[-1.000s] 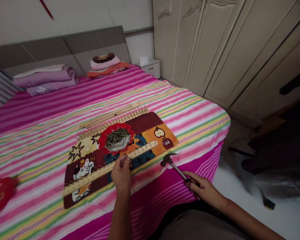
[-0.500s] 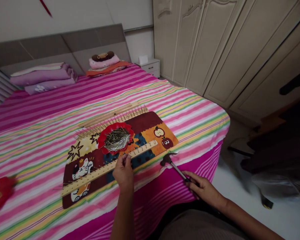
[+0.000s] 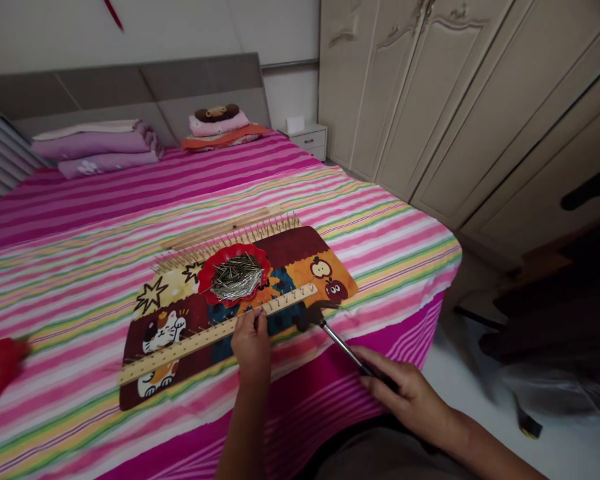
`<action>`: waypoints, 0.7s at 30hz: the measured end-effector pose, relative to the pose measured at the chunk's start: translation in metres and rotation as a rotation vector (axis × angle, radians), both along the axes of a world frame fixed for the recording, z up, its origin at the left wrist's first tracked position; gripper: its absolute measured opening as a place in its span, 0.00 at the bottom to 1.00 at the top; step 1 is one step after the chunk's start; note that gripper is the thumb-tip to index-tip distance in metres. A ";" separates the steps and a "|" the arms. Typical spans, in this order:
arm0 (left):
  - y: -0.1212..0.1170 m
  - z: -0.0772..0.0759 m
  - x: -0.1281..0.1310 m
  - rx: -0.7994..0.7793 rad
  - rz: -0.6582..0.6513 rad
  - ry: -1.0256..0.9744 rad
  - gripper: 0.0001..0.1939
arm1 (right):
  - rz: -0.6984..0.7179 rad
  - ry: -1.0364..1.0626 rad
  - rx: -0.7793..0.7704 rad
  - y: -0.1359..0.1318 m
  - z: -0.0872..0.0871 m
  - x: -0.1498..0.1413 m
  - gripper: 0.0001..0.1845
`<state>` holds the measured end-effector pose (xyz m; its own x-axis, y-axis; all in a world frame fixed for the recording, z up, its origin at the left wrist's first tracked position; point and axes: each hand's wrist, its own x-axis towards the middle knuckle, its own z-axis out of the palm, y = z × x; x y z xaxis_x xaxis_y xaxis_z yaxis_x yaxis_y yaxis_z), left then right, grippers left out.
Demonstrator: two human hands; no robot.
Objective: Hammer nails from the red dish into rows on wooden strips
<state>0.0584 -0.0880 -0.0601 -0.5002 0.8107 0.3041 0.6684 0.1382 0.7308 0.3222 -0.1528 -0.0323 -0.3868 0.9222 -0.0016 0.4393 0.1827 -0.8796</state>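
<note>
Beyond the foot of a grey-headboarded bed point(image 3: 390, 247) covered in pink, white, green and yellow stripes, I see a tall cream panelled wardrobe point(image 3: 430, 100) along the wall. A long pale wooden strip with rows of small holes and a line of thin nails point(image 3: 180, 348) lies slantwise over a patterned maroon, orange and blue mat point(image 3: 300, 247) on the bed; I take the mat to be there as a flatter, firmer base than bedding. My left hand point(image 3: 251, 343) is at the strip's near edge, right of its middle, thumb and fingers drawn together in a pinch; I can't make out whether a nail is between them. I judge that it rests there to steady the work. My right hand point(image 3: 413, 393) is wrapped around the dark grip of a metal-shafted claw hammer point(image 3: 339, 342), well down the handle, probably for swing, with the blurred head near the strip's right end and apart from my left fingers. Just behind the strip, a scalloped red plastic bowl point(image 3: 206, 273) holds loose metal nails point(image 3: 235, 277), likely set there for easy reach. Farther back, a second wooden strip bristling with upright nails point(image 3: 250, 235) runs along the mat's far edge, beside plain wooden slats point(image 3: 225, 227).
</note>
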 end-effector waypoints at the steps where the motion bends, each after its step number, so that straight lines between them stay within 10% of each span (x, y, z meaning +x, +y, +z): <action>1: 0.000 -0.001 0.000 0.003 0.002 0.003 0.09 | 0.050 -0.013 0.053 0.004 0.009 -0.006 0.23; 9: 0.000 -0.003 0.001 0.012 -0.017 0.034 0.08 | 0.201 -0.174 0.481 0.041 0.045 -0.060 0.25; 16: 0.000 -0.004 0.002 0.017 -0.029 0.036 0.09 | 0.214 -0.167 0.300 0.033 0.050 -0.048 0.26; 21: -0.002 -0.004 0.002 0.011 -0.036 -0.029 0.08 | 0.104 -0.079 0.119 0.016 0.017 -0.009 0.25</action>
